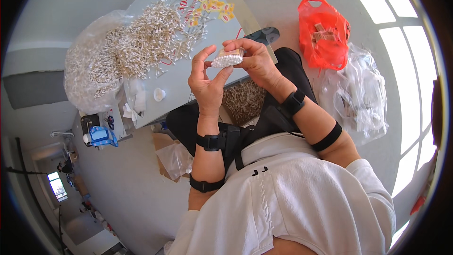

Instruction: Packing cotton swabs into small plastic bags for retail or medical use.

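Both hands are raised above the lap, holding 1 small bundle of cotton swabs (227, 58) between them. The left hand (207, 82) has its palm turned toward the camera; its thumb and fingertips close on the bundle's near, white-tipped end. The right hand (257, 61) wraps over the far end from above, its fingers curled around it, so most of the bundle's length is hidden and only the cluster of white tips and a short stretch of tan stems show. Whether a wrapper surrounds the bundle cannot be made out. Each grip is closed on the bundle.

Behind the hands stands a grey bench (179, 73), its edges bent by the lens. A large heap of loose cotton swabs (151, 38) covers its far part and spills into a clear plastic bag (87, 73) hanging off its left edge. Small yellow and red packets (212, 0) lie near the far corner, too small to read. A small white cap (159, 94) sits near the bench's front edge. Below the hands, an open container of more swabs (243, 100) is partly hidden by the wrists. On the floor to the right lie an orange plastic bag (324, 33) and crumpled clear bags (361, 92), contents unclear.
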`<state>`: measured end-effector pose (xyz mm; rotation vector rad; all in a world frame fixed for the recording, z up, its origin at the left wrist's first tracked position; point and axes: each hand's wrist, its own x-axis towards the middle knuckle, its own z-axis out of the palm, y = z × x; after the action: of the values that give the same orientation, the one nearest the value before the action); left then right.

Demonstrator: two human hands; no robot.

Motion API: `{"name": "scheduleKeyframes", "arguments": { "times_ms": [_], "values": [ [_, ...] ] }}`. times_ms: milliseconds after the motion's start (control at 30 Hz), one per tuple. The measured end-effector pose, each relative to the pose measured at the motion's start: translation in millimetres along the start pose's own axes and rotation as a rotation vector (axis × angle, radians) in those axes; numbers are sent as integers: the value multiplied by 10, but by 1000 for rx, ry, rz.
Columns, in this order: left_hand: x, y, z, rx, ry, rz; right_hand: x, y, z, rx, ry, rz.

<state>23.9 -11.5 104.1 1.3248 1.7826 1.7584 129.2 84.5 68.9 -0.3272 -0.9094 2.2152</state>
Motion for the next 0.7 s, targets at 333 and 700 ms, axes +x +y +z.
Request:
{"name": "scheduleKeyframes", "arguments": {
  "times_ms": [333, 700],
  "values": [
    [-95, 70, -18, -299, 76, -252, 1, 0, -84, 45, -35, 35],
    [-30, 117, -26, -575, 48, -410, -88, -245, 67, 64, -89, 53]
  ]
}}
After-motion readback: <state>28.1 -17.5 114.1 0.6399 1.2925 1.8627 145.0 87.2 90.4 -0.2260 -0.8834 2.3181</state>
